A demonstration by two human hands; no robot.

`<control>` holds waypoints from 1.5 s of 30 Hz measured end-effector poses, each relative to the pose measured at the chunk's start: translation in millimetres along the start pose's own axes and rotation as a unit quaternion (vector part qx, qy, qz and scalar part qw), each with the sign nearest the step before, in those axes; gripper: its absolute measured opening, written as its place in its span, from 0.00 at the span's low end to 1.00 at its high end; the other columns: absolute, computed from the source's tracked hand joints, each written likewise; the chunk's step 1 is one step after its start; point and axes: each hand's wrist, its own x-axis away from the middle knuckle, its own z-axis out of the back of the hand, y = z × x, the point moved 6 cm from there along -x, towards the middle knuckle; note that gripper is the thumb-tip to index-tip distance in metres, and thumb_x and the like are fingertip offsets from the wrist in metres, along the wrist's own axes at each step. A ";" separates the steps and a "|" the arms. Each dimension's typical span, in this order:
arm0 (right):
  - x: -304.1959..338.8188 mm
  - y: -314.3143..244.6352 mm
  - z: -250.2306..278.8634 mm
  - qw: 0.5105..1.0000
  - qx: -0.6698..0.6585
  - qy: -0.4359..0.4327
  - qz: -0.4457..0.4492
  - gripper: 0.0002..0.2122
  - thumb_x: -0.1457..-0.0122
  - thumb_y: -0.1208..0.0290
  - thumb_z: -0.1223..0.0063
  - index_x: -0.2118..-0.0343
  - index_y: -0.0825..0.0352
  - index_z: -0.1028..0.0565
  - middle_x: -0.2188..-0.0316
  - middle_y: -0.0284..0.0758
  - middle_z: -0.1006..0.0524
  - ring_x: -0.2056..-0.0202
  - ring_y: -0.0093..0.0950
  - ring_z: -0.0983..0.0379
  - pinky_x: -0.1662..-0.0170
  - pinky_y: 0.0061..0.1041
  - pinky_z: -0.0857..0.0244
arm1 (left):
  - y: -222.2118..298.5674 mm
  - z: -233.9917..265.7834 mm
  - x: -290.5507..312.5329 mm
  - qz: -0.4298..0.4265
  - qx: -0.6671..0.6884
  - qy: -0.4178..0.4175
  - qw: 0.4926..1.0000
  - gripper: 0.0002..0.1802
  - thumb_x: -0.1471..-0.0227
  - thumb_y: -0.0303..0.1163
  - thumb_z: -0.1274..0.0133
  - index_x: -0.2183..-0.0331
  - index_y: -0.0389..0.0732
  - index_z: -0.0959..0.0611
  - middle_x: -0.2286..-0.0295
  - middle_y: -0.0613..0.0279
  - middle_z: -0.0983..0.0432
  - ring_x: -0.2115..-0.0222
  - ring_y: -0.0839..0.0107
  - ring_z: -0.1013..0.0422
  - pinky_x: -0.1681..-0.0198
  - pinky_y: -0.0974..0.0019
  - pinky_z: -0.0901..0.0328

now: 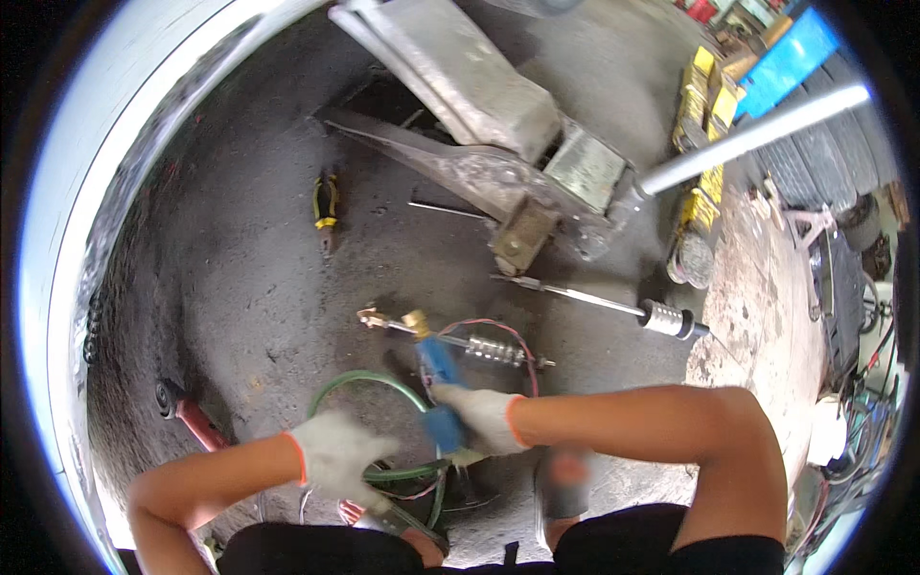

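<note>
My right hand (484,417), in a white glove with an orange cuff, is closed around a blue-handled torch (439,362) with a brass fitting at its upper end. A green hose (350,379) loops on the ground beside it and passes near my feet. My left hand (337,455), gloved the same way, is blurred by motion; its fingers look spread beside the hose, and I see nothing held in them. Just beyond the torch lies a slide hammer (494,350) with a ribbed metal weight and a brass-coloured tip. A thin red cable (513,333) curves around it.
A floor jack (479,158) with a long handle (757,139) stands ahead. Yellow-and-black pliers (326,203), a second slide hammer (613,302) and a red-handled tool (196,422) lie on the floor. A white car body (57,287) edges the left; yellow stands (698,211) and tyres (815,153) are right.
</note>
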 end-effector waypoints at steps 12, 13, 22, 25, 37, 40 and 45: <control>14.0 -111.4 157.8 0.464 0.729 0.297 0.406 0.16 0.47 0.56 0.43 0.66 0.65 0.26 0.70 0.45 0.21 0.67 0.42 0.21 0.65 0.42 0.26 | -143.6 -153.6 66.0 0.327 -0.174 0.009 0.929 0.11 0.50 0.36 0.45 0.62 0.52 0.16 0.65 0.67 0.20 0.58 0.65 0.24 0.54 0.55 0.34; 13.2 -108.3 145.6 0.456 0.718 0.278 0.447 0.15 0.47 0.57 0.43 0.67 0.65 0.27 0.72 0.43 0.22 0.68 0.42 0.22 0.65 0.41 0.26 | -145.0 -155.0 72.7 0.338 -0.188 0.069 0.920 0.10 0.51 0.35 0.45 0.63 0.52 0.16 0.61 0.67 0.21 0.56 0.66 0.25 0.53 0.55 0.34; -31.8 -202.4 23.5 0.225 0.723 0.302 0.579 0.09 0.47 0.67 0.42 0.67 0.65 0.25 0.70 0.40 0.24 0.68 0.41 0.23 0.67 0.37 0.26 | -137.2 -34.1 69.0 0.467 0.168 0.419 0.760 0.19 0.45 0.42 0.49 0.56 0.43 0.17 0.64 0.46 0.18 0.62 0.51 0.21 0.57 0.55 0.29; -65.1 -277.4 -30.6 0.326 0.782 0.356 0.394 0.07 0.44 0.70 0.45 0.67 0.61 0.16 0.65 0.40 0.17 0.61 0.37 0.18 0.61 0.33 0.24 | -80.6 8.3 0.4 0.379 0.194 0.321 0.846 0.21 0.49 0.42 0.47 0.55 0.43 0.17 0.61 0.49 0.19 0.60 0.54 0.22 0.56 0.56 0.28; -124.8 -357.4 23.4 0.345 0.732 0.470 0.352 0.15 0.36 0.73 0.55 0.46 0.63 0.32 0.51 0.46 0.27 0.54 0.42 0.22 0.53 0.40 0.26 | 34.4 -131.3 90.2 0.342 0.281 0.207 0.872 0.21 0.45 0.41 0.53 0.53 0.43 0.20 0.57 0.46 0.23 0.55 0.48 0.27 0.50 0.49 0.33; -126.0 -357.2 28.8 0.385 0.736 0.462 0.310 0.13 0.36 0.74 0.55 0.49 0.65 0.31 0.51 0.47 0.25 0.51 0.44 0.23 0.51 0.44 0.27 | 26.3 -183.5 95.1 0.348 0.254 0.233 0.872 0.20 0.46 0.40 0.52 0.54 0.41 0.20 0.56 0.47 0.23 0.54 0.48 0.27 0.49 0.49 0.34; -110.5 -350.7 17.8 0.374 0.756 0.453 0.288 0.13 0.40 0.78 0.51 0.51 0.65 0.28 0.51 0.47 0.24 0.50 0.44 0.24 0.50 0.40 0.27 | 22.6 -196.7 90.9 0.336 0.313 0.293 0.839 0.21 0.45 0.40 0.52 0.53 0.40 0.21 0.55 0.47 0.24 0.52 0.48 0.29 0.46 0.50 0.34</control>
